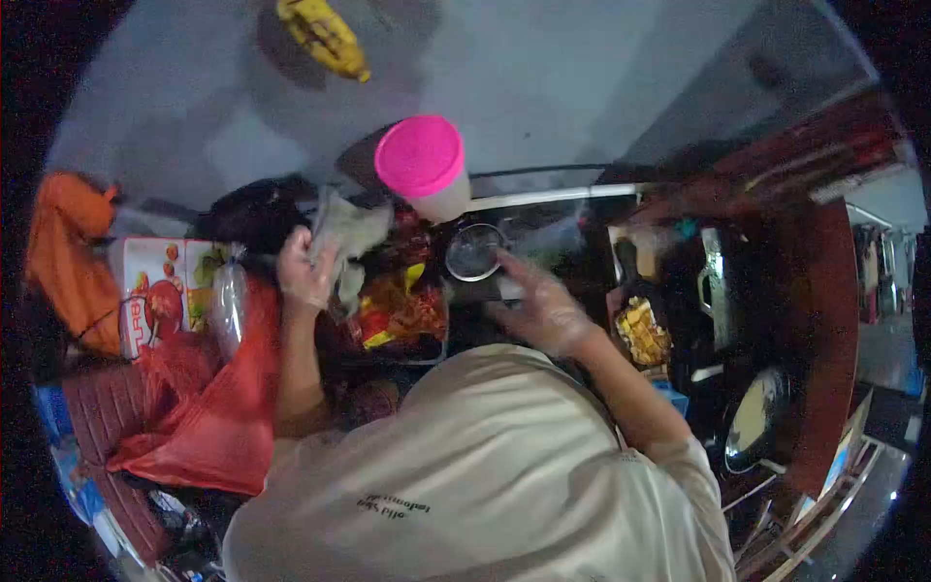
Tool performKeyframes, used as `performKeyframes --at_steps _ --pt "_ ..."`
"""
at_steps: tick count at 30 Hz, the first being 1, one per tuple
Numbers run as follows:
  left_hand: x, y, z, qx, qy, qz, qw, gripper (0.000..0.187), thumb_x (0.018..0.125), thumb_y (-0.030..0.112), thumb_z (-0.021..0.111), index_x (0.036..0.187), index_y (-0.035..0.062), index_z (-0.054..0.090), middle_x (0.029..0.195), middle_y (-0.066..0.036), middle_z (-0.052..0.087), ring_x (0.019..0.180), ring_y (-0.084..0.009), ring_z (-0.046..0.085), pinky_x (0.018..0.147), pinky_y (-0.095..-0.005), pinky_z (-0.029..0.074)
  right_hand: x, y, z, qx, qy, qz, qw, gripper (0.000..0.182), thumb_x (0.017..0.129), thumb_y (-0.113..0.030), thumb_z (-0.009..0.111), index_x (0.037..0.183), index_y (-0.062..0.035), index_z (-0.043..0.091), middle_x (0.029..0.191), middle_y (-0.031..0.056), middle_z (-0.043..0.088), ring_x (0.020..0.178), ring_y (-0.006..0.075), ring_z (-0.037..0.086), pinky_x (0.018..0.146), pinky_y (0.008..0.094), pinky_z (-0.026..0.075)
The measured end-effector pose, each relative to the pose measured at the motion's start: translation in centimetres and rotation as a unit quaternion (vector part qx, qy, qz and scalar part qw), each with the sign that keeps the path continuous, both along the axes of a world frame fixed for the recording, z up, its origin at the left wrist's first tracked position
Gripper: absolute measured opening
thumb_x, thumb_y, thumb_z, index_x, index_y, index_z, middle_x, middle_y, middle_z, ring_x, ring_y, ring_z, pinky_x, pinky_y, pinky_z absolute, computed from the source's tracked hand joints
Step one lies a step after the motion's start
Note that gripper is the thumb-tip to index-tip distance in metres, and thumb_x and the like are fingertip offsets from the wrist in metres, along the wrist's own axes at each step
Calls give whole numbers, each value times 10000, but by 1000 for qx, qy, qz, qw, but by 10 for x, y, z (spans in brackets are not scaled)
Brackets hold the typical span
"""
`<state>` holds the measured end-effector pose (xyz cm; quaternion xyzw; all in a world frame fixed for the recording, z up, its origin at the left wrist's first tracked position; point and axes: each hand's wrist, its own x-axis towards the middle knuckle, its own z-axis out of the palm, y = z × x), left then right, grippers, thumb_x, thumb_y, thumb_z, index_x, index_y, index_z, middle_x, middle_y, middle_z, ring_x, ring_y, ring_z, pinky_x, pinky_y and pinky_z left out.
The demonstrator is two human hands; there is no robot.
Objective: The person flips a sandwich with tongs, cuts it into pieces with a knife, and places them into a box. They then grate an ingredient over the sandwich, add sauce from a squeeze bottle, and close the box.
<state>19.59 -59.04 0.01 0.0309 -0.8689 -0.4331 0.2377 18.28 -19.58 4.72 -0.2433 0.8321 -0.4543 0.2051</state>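
Grey background (553,87) lay beyond: left hand (307,274) clamped pale cloth (357,229), likely light, limp, best held by bunched folds; right hand (549,312) hung open.

We list: open air between left hand (308,272) and right hand (545,308); pink-lidded tub (423,160) obstructing beyond; red bag (208,422) crowding left.

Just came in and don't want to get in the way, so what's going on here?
The person in the pale shirt has a crumpled pale thing, perhaps a cloth or bag, in the left hand. The right hand, fingers spread, is at the edge of a round, pale-rimmed item; blur hides whether it touches. A pink-lidded tub stands just beyond, and red and yellow packets lie between the hands.
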Motion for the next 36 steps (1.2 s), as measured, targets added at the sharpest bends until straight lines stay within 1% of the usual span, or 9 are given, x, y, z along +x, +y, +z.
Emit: performKeyframes --at_steps 3,10,15,21,25,30,32,34,36 --pt "20 69 69 10 -80 -113 990 274 776 150 698 744 40 450 676 -60 407 633 -162 370 592 -325 384 -12 -58 -1 -40 173 78 981 971 839 -339 703 1488 15 74 1476 300 272 1372 403 302 1144 401 259" --pt "41 90 52 -91 -163 -59 981 330 753 242 805 911 31 607 831 -139 680 789 -159 636 708 -330 507 -25 -86 -45 -92 110 142 979 242 757 -172 683 898 1 592 809 169 623 814 345 647 707 434 523" --pt "53 53 44 58 -271 -189 942 308 813 161 717 1095 46 671 906 -135 715 860 -196 686 751 -350 527 -21 -90 -85 -45 124 235 963 183 782 -183 632 867 -20 634 817 190 640 795 377 642 709 462 516" --pt "52 37 48 -151 -387 -138 899 258 821 301 681 815 45 716 755 -165 678 666 -276 651 670 -369 510 -16 -97 -84 80 58 285 953 266 830 -278 630 895 -23 663 824 196 664 794 374 650 721 473 530" --pt "42 -15 22 -143 -292 23 945 306 872 341 655 834 42 708 705 -159 645 608 -225 583 623 -379 467 -18 -86 -91 -107 -212 172 956 360 882 -369 599 981 -29 663 948 211 666 867 395 639 769 459 524" --pt "5 -31 39 -57 -10 178 982 324 922 337 612 913 23 693 740 -84 667 657 -188 568 677 -353 468 -39 -39 -117 -63 -63 103 991 174 959 -177 550 1054 -57 632 941 129 654 853 199 645 744 362 530" --pt "-7 -24 20 -160 -31 286 944 296 943 291 592 993 13 677 849 -72 683 770 -192 607 752 -325 480 -42 -21 -106 22 -38 115 992 174 955 -181 558 1056 -60 630 940 132 654 899 185 641 773 354 530" --pt "-30 -68 -83 212 104 106 966 297 955 260 571 1094 8 643 963 -109 678 884 -195 628 820 -321 482 -35 -8 -115 109 -152 75 980 188 931 -207 591 1046 -65 639 970 138 664 978 212 637 837 368 520" --pt "-34 -97 -179 -86 -50 184 978 285 946 196 545 1150 9 614 1074 -178 651 980 -313 636 882 -377 481 -26 19 -160 132 -101 107 980 218 926 -230 597 1071 -74 639 1013 140 662 992 236 637 849 380 516"
